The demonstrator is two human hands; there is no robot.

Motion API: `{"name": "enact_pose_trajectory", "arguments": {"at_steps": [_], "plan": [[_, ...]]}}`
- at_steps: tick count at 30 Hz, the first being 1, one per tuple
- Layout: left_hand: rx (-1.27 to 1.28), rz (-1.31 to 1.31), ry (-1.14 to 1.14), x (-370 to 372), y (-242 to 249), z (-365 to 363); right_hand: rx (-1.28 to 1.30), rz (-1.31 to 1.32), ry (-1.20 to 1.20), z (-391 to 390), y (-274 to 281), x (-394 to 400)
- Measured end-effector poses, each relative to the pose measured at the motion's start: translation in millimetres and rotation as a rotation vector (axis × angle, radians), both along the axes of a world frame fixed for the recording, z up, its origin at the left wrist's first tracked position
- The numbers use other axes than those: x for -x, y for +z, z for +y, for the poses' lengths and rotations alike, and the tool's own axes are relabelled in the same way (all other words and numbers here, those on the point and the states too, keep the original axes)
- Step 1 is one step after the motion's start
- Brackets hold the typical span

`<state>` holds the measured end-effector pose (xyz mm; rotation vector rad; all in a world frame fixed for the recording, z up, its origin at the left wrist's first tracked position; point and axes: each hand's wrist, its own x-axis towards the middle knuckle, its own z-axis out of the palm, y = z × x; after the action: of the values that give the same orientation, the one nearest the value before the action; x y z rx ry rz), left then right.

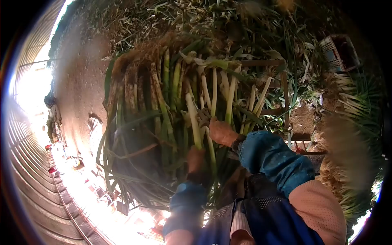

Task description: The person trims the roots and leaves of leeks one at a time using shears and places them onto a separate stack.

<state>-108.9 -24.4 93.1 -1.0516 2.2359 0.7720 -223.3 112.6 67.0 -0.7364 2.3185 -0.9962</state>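
A wide pile of long green-and-white stalks, like leeks or big green onions, lies in front of me with brown roots at its far end. My left hand is wrapped round the lower part of a thick pale stalk. My right hand is closed just to the right of that stalk, near its middle; what its fingers pinch is too small to make out. Blue sleeve covers are on both forearms. More pale stalks lie beyond and right of my right hand.
Loose leaves and trimmings cover the far ground. A crate lies at the far right, above piled stalks. A rusty metal frame stands by the pile's right side. Bare ground shows at left, beside a ribbed bright wall.
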Motion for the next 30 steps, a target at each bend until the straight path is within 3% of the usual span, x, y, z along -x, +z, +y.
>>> {"name": "enact_pose_trajectory", "arguments": {"at_steps": [3,6,9,11,12,15,18,19,20,22,25,27,30], "plan": [[-0.01,0.034,-0.025,4,4,0,0.067,-0.061,0.052,19,32,-11],[0.066,0.315,-0.096,8,23,8,-0.002,-0.139,0.017,43,48,-27],[0.094,0.147,-0.109,59,46,-2,-0.108,-0.253,-0.035,55,55,-19],[0.164,0.28,-0.18,97,50,-5,-0.112,-0.258,-0.046,58,54,-17],[0.196,0.342,-0.218,111,49,-6,-0.094,-0.224,-0.05,60,53,-22],[0.238,0.214,-0.373,134,4,-14,0.008,-0.065,-0.08,72,52,-28],[0.03,0.076,-0.34,92,-12,14,0.004,0.091,-0.042,83,55,-32],[-0.267,0.167,-0.208,82,-4,28,-0.016,0.127,-0.014,83,56,-36],[-0.557,0.255,-0.059,67,5,43,-0.088,-0.02,-0.011,80,52,-37],[-0.043,0.128,-0.242,-4,-67,56,-0.227,-0.298,0.013,65,32,-22],[-0.008,-0.044,-0.153,8,-9,74,-0.301,-0.072,-0.207,77,-34,4],[-0.041,-0.064,-0.259,-4,-29,43,-0.277,0.007,-0.189,80,-37,6],[0.396,0.557,-0.421,14,-1,-18,-0.248,-0.051,-0.047,84,-11,6]]}}
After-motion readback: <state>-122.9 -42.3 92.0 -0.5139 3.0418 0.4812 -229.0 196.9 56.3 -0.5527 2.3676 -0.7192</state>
